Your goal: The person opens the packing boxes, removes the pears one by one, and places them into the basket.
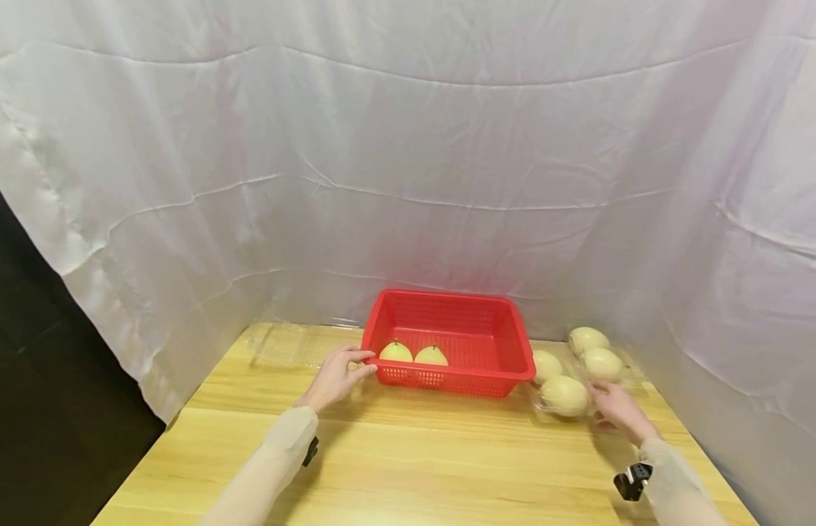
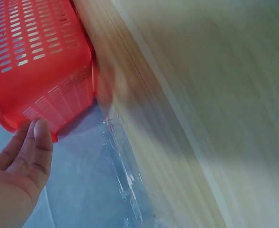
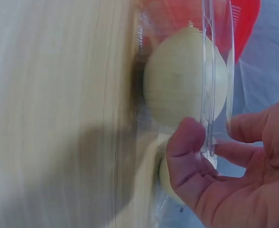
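A red plastic basket (image 1: 447, 379) stands on the table with two yellow-green pears (image 1: 396, 352) inside, by its near left wall. My left hand (image 1: 338, 376) grips the rim at the left corner, thumb and fingers on either side; the left wrist view shows its fingers (image 2: 40, 137) at the rim. On the right, pale yellow pears (image 1: 564, 395) sit in clear plastic packaging that touches or lies close to the basket. My right hand (image 1: 618, 409) pinches the edge of a clear plastic container (image 3: 208, 95) between thumb and fingers, beside a pear (image 3: 177, 76).
Left of the basket lies an empty clear plastic container (image 1: 283, 345) at the table's back edge. Two more pale pears (image 1: 601, 363) sit at the back right. A light curtain (image 1: 447, 161) hangs behind and beside the wooden table (image 1: 408, 460).
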A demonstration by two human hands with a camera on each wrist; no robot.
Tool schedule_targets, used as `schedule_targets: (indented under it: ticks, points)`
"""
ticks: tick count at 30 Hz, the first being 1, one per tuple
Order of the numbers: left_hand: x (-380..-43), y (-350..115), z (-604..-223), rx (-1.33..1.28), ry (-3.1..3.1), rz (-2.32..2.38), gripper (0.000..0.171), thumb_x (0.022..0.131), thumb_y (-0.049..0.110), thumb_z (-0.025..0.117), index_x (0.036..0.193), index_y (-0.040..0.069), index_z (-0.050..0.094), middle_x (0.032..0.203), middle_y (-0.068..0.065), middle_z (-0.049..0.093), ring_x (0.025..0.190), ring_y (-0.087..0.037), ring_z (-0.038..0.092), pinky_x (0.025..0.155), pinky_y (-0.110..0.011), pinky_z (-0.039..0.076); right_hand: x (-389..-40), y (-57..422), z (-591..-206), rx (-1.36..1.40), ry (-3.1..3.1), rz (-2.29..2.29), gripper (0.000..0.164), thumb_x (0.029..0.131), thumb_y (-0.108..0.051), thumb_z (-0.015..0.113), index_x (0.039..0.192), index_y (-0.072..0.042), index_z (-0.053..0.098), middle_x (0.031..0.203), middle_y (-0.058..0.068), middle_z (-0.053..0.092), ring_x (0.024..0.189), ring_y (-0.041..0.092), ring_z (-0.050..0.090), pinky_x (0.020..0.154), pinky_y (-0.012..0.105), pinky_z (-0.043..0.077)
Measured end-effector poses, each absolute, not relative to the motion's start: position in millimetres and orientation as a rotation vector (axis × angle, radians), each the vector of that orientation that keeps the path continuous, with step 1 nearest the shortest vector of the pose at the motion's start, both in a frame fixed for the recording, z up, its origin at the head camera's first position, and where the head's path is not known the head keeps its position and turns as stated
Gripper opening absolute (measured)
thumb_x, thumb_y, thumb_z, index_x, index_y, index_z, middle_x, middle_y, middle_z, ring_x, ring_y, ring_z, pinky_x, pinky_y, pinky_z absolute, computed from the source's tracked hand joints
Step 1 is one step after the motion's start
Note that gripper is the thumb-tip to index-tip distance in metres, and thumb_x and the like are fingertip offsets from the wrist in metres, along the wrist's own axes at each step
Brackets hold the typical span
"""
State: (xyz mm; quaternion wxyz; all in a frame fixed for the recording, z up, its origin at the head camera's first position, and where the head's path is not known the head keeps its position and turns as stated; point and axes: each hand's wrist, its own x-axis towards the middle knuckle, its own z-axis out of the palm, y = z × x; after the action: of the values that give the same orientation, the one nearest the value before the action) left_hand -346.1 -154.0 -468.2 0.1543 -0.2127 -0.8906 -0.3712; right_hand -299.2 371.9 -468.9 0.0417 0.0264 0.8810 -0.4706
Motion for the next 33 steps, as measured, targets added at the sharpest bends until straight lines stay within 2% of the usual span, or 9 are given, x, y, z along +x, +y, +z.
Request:
schedule_targets:
  ticks: [5,11,16,20,25,30,33]
  points:
    - [-347,-154,-470,-0.585,-2.556,-1.062,0.035,0.082,0.029,0.067,0.112,0.013,0.065,0.107,-0.001,0.058,0.098,-0.020,0.053,0.086,-0.043,0.042,-298,384,-467,0.062,2.683,-1.375,0.053,0.098,-0.023,0.034,0.135,0.013,0.020,0.087,0.017,0.048,0.065,0.022,0.049,0.060,0.038,0.046]
    - [-348,-155,-471,-0.580,-2.562,-1.054,0.036,0.080,0.032,0.068,0.112,0.014,0.065,0.109,-0.001,0.058,0.100,-0.019,0.053,0.087,-0.043,0.042,-292,398,-462,0.008,2.628,-1.350,0.053,0.097,-0.023,0.038,0.134,0.011,0.024,0.101,0.018,0.050,0.067,0.024,0.051,0.062,0.038,0.044]
    - [-350,-156,-469,-0.587,-2.573,-1.069,0.037,0.080,0.032,0.068,0.112,0.013,0.066,0.109,-0.001,0.058,0.100,-0.020,0.054,0.086,-0.042,0.042,-288,412,-457,-0.063,2.540,-1.357,0.052,0.096,-0.024,0.043,0.134,0.009,0.028,0.095,0.013,0.053,0.068,0.025,0.053,0.061,0.038,0.044]
    - [-350,-156,-469,-0.586,-2.585,-1.069,0.037,0.080,0.031,0.068,0.112,0.013,0.065,0.110,-0.003,0.058,0.100,-0.021,0.053,0.087,-0.042,0.042,-285,423,-452,-0.101,2.466,-1.344,0.056,0.095,-0.025,0.044,0.135,0.008,0.024,0.091,0.010,0.052,0.069,0.023,0.053,0.060,0.038,0.045]
    - [-350,-155,-469,-0.578,-2.597,-1.071,0.037,0.080,0.030,0.069,0.112,0.012,0.065,0.110,-0.005,0.058,0.100,-0.022,0.053,0.087,-0.043,0.042,-279,433,-446,-0.131,2.422,-1.291,0.058,0.094,-0.023,0.046,0.136,0.008,0.021,0.099,0.009,0.052,0.072,0.024,0.052,0.062,0.037,0.043]
    - [-352,-155,-469,-0.576,-2.603,-1.069,0.037,0.079,0.030,0.069,0.112,0.012,0.065,0.109,-0.004,0.058,0.100,-0.022,0.054,0.087,-0.043,0.042,-279,428,-442,-0.166,2.437,-1.243,0.051,0.095,-0.017,0.044,0.137,0.006,0.027,0.095,0.013,0.050,0.057,0.014,0.042,0.055,0.030,0.041]
    - [-352,-156,-469,-0.564,-2.612,-1.069,0.037,0.079,0.031,0.069,0.112,0.013,0.065,0.109,-0.003,0.058,0.100,-0.022,0.053,0.087,-0.043,0.042,-280,418,-442,-0.218,2.483,-1.230,0.045,0.095,-0.013,0.041,0.136,0.005,0.031,0.101,0.020,0.052,0.053,0.011,0.038,0.050,0.028,0.041]
